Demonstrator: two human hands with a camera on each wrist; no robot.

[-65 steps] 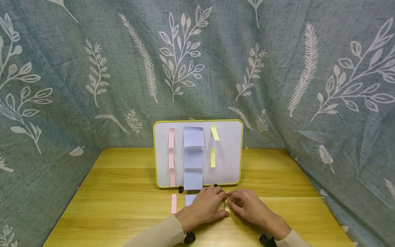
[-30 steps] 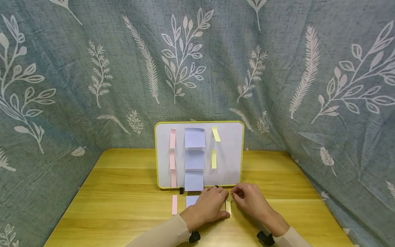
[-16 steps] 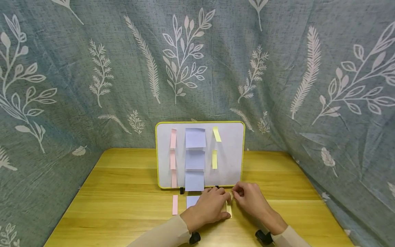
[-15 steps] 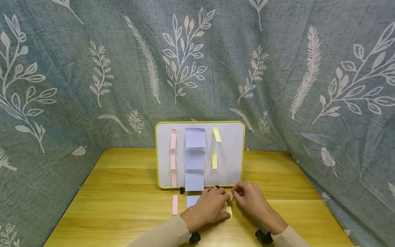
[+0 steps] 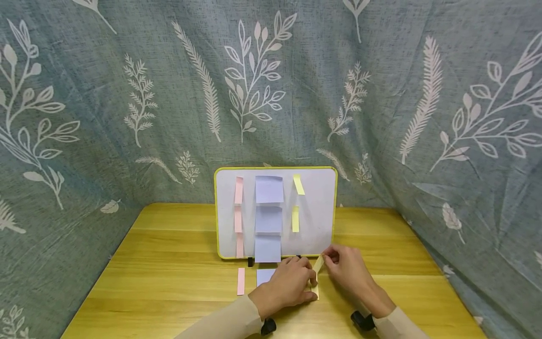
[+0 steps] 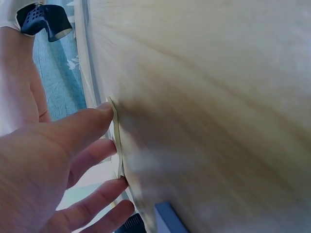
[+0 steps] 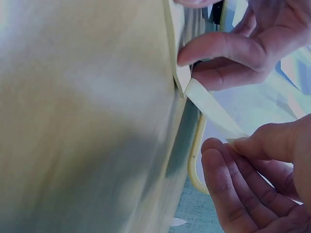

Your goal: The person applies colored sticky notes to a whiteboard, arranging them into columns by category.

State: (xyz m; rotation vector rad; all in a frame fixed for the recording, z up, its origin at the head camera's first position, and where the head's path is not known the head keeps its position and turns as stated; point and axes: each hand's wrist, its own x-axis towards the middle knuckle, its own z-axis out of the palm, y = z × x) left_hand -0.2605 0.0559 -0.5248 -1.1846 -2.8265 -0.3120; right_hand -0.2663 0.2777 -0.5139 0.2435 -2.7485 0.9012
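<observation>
On the table lies a thin yellow sticky-note pad (image 5: 314, 293). My left hand (image 5: 289, 281) holds it down, thumb at the near end and fingertips on its upper part. My right hand (image 5: 349, 269) pinches the end of a single yellow sticky note (image 5: 319, 264) between thumb and forefinger. In the right wrist view this note (image 7: 214, 108) slants up from the far end of the pad (image 7: 182, 77) to my right fingertips. The left wrist view shows the left thumb (image 6: 87, 121) on the pad's edge (image 6: 116, 138).
Behind the hands stands a whiteboard (image 5: 317, 207) with a yellow frame. It bears pink strips (image 5: 239, 190), blue notes (image 5: 268, 189) and two yellow strips (image 5: 295, 219). A pink pad (image 5: 241, 281) and a partly covered blue pad (image 5: 264, 277) lie on the table (image 5: 169, 282).
My right hand has moved from the pad up towards the whiteboard, drawing the yellow note's end up off the pad. The left hand has stayed on the pad.
</observation>
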